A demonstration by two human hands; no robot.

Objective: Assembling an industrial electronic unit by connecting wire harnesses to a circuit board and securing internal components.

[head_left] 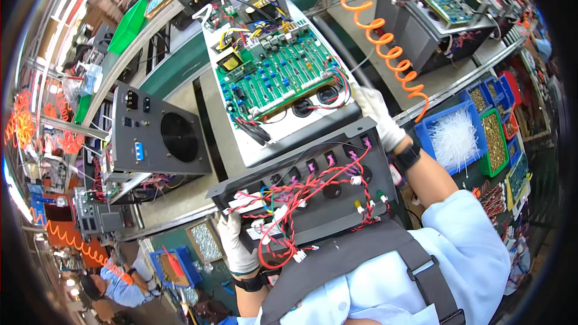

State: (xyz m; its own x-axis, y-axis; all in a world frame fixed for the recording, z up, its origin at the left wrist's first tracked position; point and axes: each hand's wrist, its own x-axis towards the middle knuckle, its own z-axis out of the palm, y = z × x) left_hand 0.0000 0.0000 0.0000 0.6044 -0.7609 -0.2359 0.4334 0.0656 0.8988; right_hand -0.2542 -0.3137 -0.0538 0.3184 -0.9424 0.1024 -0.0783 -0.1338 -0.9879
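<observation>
A dark metal panel [343,213] stands close against my body, with red twisted wires and white connectors on its inner face. My left hand [236,245], in a white glove, is closed on the panel's left edge. Beyond the panel lies a white metal chassis [244,144] that carries a green circuit board [283,78], coils and bundled wires. My right hand [378,113], also gloved, lies with outstretched fingers against the chassis's right front corner, just past the panel's upper right corner. Its fingertips are partly hidden there.
At left stands a grey unit with a round fan grille [179,137]; another unit [415,30] sits at the back right. An orange coiled hose [379,39] hangs between. Blue bins [451,135] with white ties and a green bin [494,144] of small parts stand right. A co-worker [120,283] is lower left.
</observation>
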